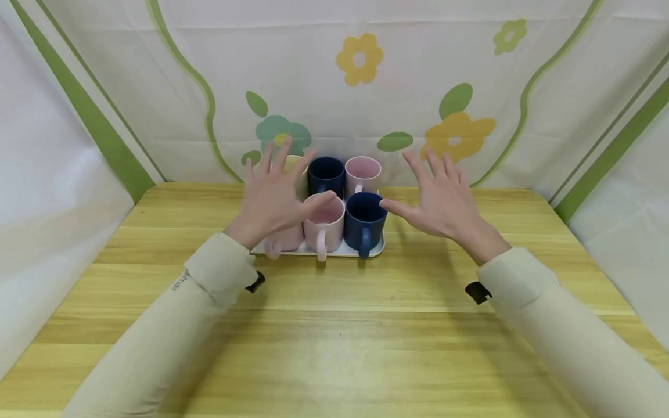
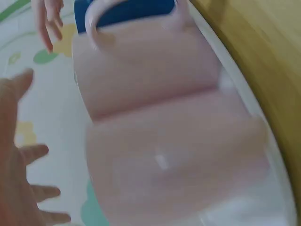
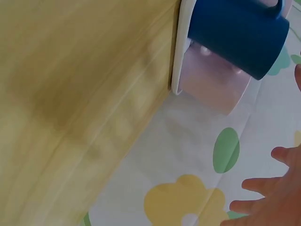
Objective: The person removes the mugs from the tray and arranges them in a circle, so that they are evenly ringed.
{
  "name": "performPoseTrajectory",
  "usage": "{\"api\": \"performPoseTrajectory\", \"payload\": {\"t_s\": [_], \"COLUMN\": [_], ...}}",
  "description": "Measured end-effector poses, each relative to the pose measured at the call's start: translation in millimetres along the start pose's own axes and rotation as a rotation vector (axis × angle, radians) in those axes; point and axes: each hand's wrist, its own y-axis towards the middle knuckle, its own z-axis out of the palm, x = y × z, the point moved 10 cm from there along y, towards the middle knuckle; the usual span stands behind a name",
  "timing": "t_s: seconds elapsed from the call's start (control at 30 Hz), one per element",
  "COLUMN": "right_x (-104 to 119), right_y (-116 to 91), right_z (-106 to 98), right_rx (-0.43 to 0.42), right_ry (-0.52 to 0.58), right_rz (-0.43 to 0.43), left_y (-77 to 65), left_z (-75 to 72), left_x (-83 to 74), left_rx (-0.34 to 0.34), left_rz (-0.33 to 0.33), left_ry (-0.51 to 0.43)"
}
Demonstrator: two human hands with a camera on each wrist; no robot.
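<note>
Several mugs stand upright in two rows on a white tray (image 1: 342, 251). In the front row are a pink mug (image 1: 291, 237) at the left, partly hidden by my left hand, another pink mug (image 1: 324, 226) and a dark blue mug (image 1: 364, 217). Behind them stand a yellow mug (image 1: 302, 184), a second dark blue mug (image 1: 326, 174) and a pink mug (image 1: 363, 172). My left hand (image 1: 274, 194) spreads its fingers above the left mugs, holding nothing. To the right of the tray, my right hand (image 1: 444, 197) is raised with fingers spread, its thumb overlapping the front blue mug's rim in the head view.
The tray sits toward the back of a wooden table (image 1: 334, 348). A white cloth (image 1: 313, 69) with printed flowers and leaves hangs right behind the table, and white cloth also closes off both sides.
</note>
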Motion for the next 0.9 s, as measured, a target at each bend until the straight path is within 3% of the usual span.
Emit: {"api": "performPoseTrajectory", "payload": {"t_s": [0.1,0.27,0.43,0.53,0.7,0.8,0.9], "right_x": [3.0,5.2,8.4,9.4,13.5,16.4,21.0], "right_y": [-6.5,-17.5,-27.9,-33.5,-39.6,-42.8,-45.1], "right_z": [-3.3,-3.8,2.6,9.0,28.1,45.7,63.5], "right_rx": [-0.033,-0.05,-0.041,-0.023,0.072,0.185,0.309], "right_ry": [0.062,0.229,0.459,0.586,0.743,0.841,0.911], "right_rz": [-0.022,-0.032,-0.03,-0.012,-0.003,0.013,0.047], "left_y": [-9.7,-31.2,-51.0,-61.8,-77.2,-82.3,-84.8], "left_z": [-6.0,-11.5,-2.5,12.9,45.4,59.7,69.1], "left_x": [17.5,55.5,93.3,113.2,132.5,137.7,138.5], "left_rx": [-0.036,-0.087,-0.096,-0.033,0.145,0.215,0.263], "left_rz": [-0.019,-0.105,-0.205,-0.296,-0.411,-0.432,-0.413], "left_ry": [-0.079,-0.295,-0.55,-0.643,-0.751,-0.816,-0.854]}}
